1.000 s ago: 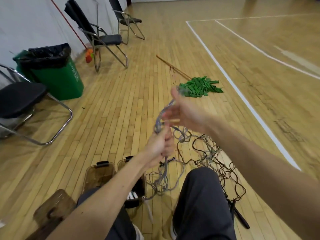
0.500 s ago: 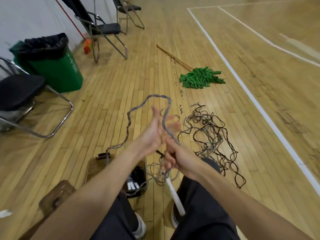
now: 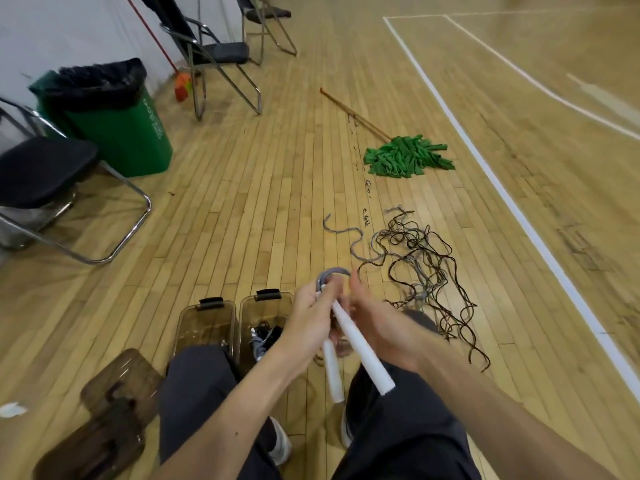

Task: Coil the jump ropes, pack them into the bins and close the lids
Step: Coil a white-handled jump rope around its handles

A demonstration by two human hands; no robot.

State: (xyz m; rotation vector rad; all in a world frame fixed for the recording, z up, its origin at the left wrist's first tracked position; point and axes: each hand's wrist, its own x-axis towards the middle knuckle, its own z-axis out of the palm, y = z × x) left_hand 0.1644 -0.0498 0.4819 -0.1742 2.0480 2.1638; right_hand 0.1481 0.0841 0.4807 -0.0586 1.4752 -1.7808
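My left hand (image 3: 311, 313) grips a coiled grey jump rope (image 3: 330, 273) whose two white handles (image 3: 360, 351) point down toward my lap. My right hand (image 3: 377, 320) is curled around the same bundle from the right. A tangle of dark jump ropes (image 3: 422, 268) lies on the floor ahead to the right, with a loose grey rope end (image 3: 346, 233) beside it. Two open clear bins stand by my knees: the left bin (image 3: 207, 323) looks bare, the right bin (image 3: 266, 323) holds a coiled rope. Two brown lids (image 3: 114, 407) lie on the floor at lower left.
A green trash bin (image 3: 114, 123) and folding chairs (image 3: 41, 174) stand at left along the wall. A green mop (image 3: 405, 155) lies ahead on the wooden floor. White court lines (image 3: 485, 168) run at right.
The grey rope, held up in a loose loop before, is now gathered into a tight coil between both hands. The hands came together and lowered, and both white handles now hang below them.
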